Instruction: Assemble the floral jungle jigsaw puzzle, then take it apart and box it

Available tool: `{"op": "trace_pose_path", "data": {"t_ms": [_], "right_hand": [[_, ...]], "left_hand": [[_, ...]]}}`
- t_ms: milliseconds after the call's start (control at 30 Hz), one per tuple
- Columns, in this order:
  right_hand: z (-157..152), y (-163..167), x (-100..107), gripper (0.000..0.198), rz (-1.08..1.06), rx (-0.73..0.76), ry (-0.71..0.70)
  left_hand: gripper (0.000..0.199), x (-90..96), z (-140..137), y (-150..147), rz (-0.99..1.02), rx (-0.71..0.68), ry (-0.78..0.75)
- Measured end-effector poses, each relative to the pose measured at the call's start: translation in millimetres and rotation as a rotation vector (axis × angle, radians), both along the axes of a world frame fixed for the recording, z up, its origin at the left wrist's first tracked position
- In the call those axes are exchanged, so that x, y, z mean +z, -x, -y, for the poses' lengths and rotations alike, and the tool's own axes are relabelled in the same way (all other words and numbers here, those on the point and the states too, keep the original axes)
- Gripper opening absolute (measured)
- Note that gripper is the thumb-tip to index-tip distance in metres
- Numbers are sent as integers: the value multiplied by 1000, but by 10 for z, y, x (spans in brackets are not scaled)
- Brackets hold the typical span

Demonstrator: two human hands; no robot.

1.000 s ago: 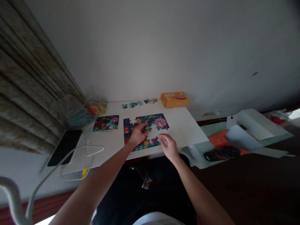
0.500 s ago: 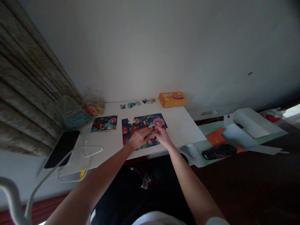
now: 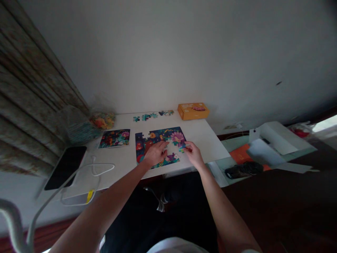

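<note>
A partly assembled jigsaw puzzle with a colourful undersea-like picture lies on the white table. A white gap shows in its middle right, and another at its upper left edge. My left hand rests over the puzzle's centre, fingers stretched toward the gap and holding nothing I can see. At the puzzle's right edge, my right hand pinches a small green-and-blue puzzle piece between thumb and fingers. Part of the puzzle is hidden beneath my left hand.
Several loose puzzle pieces lie along the back of the table. An orange box stands at the back right. To the left are a picture card, plastic bags of pieces, a black tablet-like device and a white cable.
My right hand has moved right, away from my left hand, to the puzzle's right edge. The white gap between the hands is now uncovered. My left hand has shifted slightly left.
</note>
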State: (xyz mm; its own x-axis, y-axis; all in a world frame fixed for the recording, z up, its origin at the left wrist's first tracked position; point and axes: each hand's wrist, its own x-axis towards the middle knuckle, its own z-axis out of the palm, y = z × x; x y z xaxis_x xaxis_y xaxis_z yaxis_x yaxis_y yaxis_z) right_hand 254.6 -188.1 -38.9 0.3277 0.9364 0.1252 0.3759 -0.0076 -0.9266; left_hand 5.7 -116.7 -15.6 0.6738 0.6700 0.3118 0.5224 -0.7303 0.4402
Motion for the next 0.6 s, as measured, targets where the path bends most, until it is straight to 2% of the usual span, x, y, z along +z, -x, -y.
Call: {"op": "trace_pose_path", "data": {"t_ms": [167,267,600], "right_hand": [[-8,78,20,34,300,7,78],[-19,120,48,33,405,4,83],[6,62,22,39,386,42,84]], "left_hand": [[39,49,13,-1,-30,14,9],[38,54,11,-4,-28,21,13],[38,30,-6,-7,-24,24,9]]}}
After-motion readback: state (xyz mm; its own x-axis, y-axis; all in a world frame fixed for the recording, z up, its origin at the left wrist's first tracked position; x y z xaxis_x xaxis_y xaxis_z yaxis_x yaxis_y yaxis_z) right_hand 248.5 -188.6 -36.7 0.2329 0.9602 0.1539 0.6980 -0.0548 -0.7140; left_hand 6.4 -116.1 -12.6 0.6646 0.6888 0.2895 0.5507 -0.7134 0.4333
